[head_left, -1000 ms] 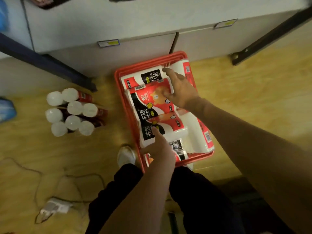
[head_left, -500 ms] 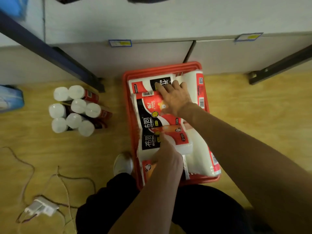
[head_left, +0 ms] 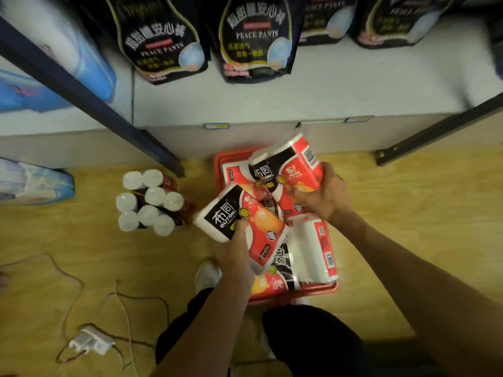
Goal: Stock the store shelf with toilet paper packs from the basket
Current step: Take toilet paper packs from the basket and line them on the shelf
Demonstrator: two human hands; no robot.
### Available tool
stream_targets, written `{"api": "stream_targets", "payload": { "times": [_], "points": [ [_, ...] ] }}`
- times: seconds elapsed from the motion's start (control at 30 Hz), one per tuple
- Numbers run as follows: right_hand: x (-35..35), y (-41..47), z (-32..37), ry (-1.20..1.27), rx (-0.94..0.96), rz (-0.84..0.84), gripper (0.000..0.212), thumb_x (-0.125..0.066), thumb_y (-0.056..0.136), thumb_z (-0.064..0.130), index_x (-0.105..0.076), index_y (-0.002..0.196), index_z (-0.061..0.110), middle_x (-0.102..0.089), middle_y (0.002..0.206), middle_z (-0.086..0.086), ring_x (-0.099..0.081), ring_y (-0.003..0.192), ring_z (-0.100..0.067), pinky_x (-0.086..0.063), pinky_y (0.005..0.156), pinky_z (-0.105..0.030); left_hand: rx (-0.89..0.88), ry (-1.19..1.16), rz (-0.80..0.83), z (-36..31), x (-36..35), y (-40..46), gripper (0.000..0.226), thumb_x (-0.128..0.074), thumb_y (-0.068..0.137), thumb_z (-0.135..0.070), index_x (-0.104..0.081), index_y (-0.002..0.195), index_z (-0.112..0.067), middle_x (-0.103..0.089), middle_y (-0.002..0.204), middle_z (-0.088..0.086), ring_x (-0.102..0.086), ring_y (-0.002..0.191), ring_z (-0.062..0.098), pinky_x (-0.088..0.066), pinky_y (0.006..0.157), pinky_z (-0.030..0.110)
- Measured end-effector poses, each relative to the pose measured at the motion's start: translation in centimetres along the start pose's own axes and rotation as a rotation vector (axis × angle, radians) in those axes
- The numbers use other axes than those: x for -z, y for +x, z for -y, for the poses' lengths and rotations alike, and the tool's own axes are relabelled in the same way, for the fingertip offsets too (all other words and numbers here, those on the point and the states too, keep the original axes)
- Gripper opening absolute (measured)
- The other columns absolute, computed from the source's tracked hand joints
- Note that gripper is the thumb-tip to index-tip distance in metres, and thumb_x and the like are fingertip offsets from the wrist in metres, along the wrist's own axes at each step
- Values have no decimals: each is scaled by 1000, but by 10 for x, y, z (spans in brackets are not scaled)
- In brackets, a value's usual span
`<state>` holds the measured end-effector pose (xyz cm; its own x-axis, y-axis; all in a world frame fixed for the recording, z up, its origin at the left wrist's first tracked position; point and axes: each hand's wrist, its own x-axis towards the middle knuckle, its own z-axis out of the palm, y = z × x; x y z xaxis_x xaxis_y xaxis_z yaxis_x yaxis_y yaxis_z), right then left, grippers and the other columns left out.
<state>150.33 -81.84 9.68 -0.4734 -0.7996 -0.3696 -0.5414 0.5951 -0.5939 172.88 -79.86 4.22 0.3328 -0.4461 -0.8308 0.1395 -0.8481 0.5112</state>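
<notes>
A wooden floor (head_left: 408, 213) runs beneath a grey store shelf (head_left: 340, 91). The left hand (head_left: 236, 257) grips one toilet paper pack (head_left: 239, 221), and the right hand (head_left: 324, 197) grips another pack (head_left: 288, 167), both raised above the red basket (head_left: 299, 291), where more packs (head_left: 313, 251) lie.

This is a shop. A long grey shelf (head_left: 340, 99) has small price tags (head_left: 216, 126) stuck on its front edge. On top of the shelf stand black packs (head_left: 163, 39) of the same kind, side by side. On the wooden floor (head_left: 408, 200) below the shelf sits a red basket (head_left: 294, 293) full of toilet paper packs (head_left: 315, 251). Left of the basket is a bunch of white-capped cans (head_left: 149, 202).
</notes>
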Motion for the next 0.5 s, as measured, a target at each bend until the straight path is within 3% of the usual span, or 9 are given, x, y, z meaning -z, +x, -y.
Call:
{"api": "stream_targets", "payload": {
  "times": [0.1, 0.17, 0.27, 0.37, 0.43, 0.5],
  "points": [
    [54, -30, 28, 154, -33, -66, 78, -82, 68, 57, -45, 125, 20, -66, 111, -1, -64, 85, -14, -56, 78, -33, 20, 8, 125, -34, 32, -17, 77, -85, 42, -72, -63, 108, -39, -76, 101, -1, -75, 86, 27, -57, 74, 56],
    [91, -52, 51, 270, -18, -80, 77, -81, 67, 59, -38, 126, 34, -65, 109, 7, -66, 84, -9, -58, 75, -33, -102, 49, 148, -95, 45, -88, 54, -86, 64, -48, -59, 109, -36, -76, 101, 1, -74, 84, 24, -59, 73, 55],
    [147, -85, 89, 395, 1, -97, 77, -80, 70, 54, -29, 127, 48, -57, 102, 23, -67, 82, -4, -59, 68, -27, -375, 106, 134, -159, 67, -166, 43, -77, 79, -20, -53, 112, -32, -74, 94, -3, -74, 78, 18, -60, 63, 39],
    [198, -116, 124, 478, 22, -112, 78, -83, 68, 49, -28, 124, 55, -56, 103, 23, -68, 86, -7, -61, 72, -34, -509, 184, 208, -205, 81, -218, 48, -77, 78, -21, -55, 121, -27, -70, 100, -6, -69, 93, 22, -54, 70, 32],
    [231, -135, 147, 520, 27, -113, 81, -83, 64, 52, -30, 125, 53, -58, 105, 22, -68, 89, -9, -62, 76, -37, -572, 227, 249, -233, 88, -252, 58, -78, 67, -32, -55, 121, -26, -70, 107, -3, -67, 100, 23, -55, 81, 40],
    [260, -154, 165, 552, 48, -122, 82, -83, 61, 55, -34, 126, 50, -61, 108, 19, -70, 92, -12, -62, 76, -39, -631, 252, 302, -255, 94, -287, 69, -74, 57, -42, -56, 121, -24, -71, 109, 0, -68, 100, 23, -56, 81, 43]
  ]
}}
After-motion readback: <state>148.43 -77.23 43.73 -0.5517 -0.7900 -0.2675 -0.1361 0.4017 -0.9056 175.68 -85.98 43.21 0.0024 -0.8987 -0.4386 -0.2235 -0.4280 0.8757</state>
